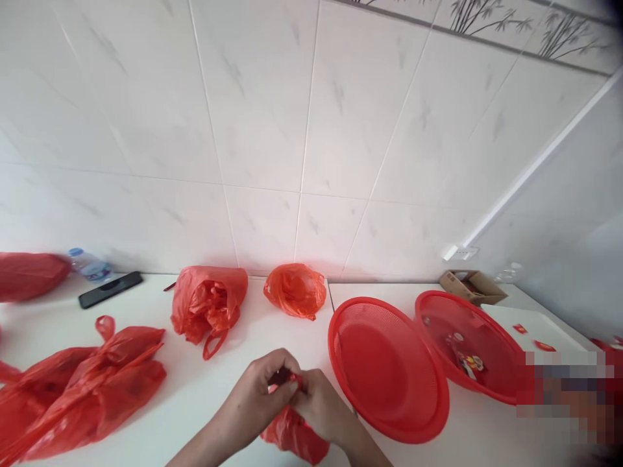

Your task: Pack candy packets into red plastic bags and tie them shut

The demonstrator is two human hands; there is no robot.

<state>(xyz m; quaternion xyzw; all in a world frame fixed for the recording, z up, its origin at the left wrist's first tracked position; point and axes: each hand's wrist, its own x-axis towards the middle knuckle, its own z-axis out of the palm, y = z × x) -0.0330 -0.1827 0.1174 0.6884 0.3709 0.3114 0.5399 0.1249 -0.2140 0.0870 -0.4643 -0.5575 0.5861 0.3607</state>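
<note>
The left hand (256, 389) and the right hand (321, 399) are meeting, their fingertips pinching the top of a red bag (296, 438). Its body is showing just below the hands, over the white table (204, 383); the fingers are hiding exactly how it is gathered. Just right of the right hand, a red basket (379, 376) is standing. Straight beyond both hands, an open bag (296, 295) is sitting near the wall (263, 227), while a bunched bag (209, 298) is slumping beyond the left hand. Well left of that hand, some knotted bags (97, 383) are lying. Farther right of the right hand, a second basket (487, 337) is holding small packets (471, 365). Far beyond the left hand, a phone (111, 290) is lying near a bottle (91, 264); far beyond the right, a cardboard box (472, 285) is standing.
</note>
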